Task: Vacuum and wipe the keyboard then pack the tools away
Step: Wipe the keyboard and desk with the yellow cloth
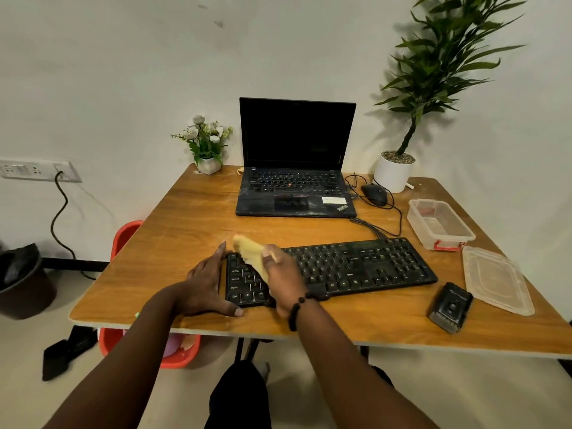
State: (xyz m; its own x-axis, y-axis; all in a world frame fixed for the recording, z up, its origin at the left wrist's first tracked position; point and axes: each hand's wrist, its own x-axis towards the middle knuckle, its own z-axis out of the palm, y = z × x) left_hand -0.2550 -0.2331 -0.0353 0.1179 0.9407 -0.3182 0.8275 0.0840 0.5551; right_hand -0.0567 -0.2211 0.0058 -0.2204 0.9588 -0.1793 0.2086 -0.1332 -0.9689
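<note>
The right hand [283, 278] is gripping a crumpled yellow cloth [251, 250] over the left end of the long black keyboard [356, 267], which is lying near the front edge of the wooden table [185, 230]. The left hand [205, 287], fingers straight, is bracing the keyboard's left edge. A small black handheld vacuum [450, 306] is sitting by the front edge, beside a clear plastic lid [495, 278] and clear plastic box [439, 224]. Bare tabletop is lying open on the left. The open black laptop [295, 159] is reading "ThinkPad".
</note>
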